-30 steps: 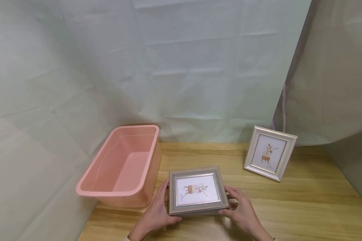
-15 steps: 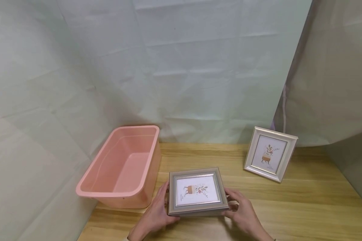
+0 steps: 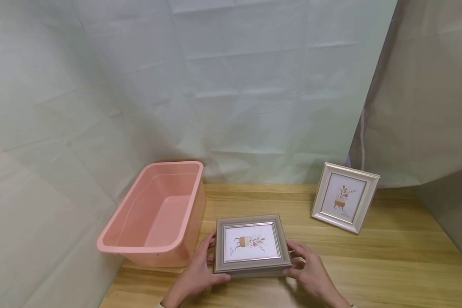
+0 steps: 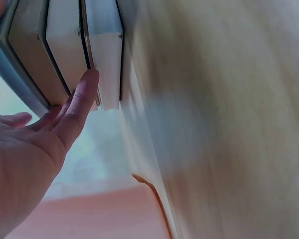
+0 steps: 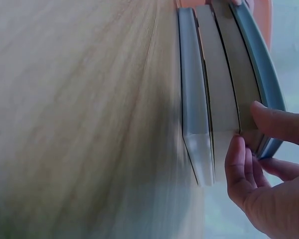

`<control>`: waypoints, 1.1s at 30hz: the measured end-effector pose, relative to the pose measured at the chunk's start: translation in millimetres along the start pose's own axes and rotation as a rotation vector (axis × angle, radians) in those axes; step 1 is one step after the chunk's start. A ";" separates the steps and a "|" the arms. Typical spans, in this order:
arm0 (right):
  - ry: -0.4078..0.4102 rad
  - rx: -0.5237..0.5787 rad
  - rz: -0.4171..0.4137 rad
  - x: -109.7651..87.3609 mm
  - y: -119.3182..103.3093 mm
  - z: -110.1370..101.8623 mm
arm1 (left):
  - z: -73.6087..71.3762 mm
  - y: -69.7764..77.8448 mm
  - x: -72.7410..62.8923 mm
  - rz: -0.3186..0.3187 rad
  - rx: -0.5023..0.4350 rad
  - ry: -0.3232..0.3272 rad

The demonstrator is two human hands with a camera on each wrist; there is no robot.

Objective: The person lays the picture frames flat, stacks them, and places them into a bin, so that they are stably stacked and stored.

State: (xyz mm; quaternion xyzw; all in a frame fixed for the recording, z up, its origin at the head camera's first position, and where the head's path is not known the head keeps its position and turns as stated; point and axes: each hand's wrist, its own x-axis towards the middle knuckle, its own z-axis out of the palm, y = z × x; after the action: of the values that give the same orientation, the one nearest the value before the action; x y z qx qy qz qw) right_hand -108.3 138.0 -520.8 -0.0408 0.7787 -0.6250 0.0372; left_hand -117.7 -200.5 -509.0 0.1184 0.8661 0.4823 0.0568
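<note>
A stack of several picture frames lies on the table in front of me. Its top is a grey-brown picture frame (image 3: 252, 242) with a potted-plant print turned sideways. My left hand (image 3: 196, 273) lies at the stack's left side, its thumb at the near left corner; the left wrist view shows its fingers (image 4: 78, 107) fairly straight against the side edges. At the right end, my right hand (image 3: 312, 273) holds the near corner between thumb and bent fingers (image 5: 235, 158). The lower frames' pale edges (image 5: 224, 107) show in the right wrist view.
An open pink plastic tub (image 3: 194, 231) stands to the left of the stack. At the back right, a cream-white picture frame (image 3: 363, 199) stands propped up. Pale cloth sheets (image 3: 246, 94) hang behind the wooden table (image 3: 400, 256).
The right thumb has slid slightly right along the stack's near edge. The left fingers have shifted a little at the left side. The stack itself stays almost in place.
</note>
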 end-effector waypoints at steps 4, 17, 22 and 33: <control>-0.022 -0.004 -0.020 -0.4 1.2 -2.8 | -3.2 -0.7 -0.8 -0.025 -0.089 -0.012; 0.153 -0.046 -0.034 -14.5 -6.4 -54.3 | -5.2 -4.8 -1.1 -0.057 -0.163 -0.025; 0.322 -0.126 -0.208 -14.2 -8.8 -98.7 | -4.9 -6.1 -4.2 -0.066 -0.139 -0.033; 0.521 -0.258 -0.223 -6.1 -23.5 -175.8 | -4.2 -5.1 -1.9 -0.068 -0.109 -0.011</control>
State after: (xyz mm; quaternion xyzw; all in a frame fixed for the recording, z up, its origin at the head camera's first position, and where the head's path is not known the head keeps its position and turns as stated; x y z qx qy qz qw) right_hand -121.0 304.2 -459.9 0.0312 0.8255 -0.5107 -0.2382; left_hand -117.5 -207.0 -511.1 0.0883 0.8418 0.5258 0.0841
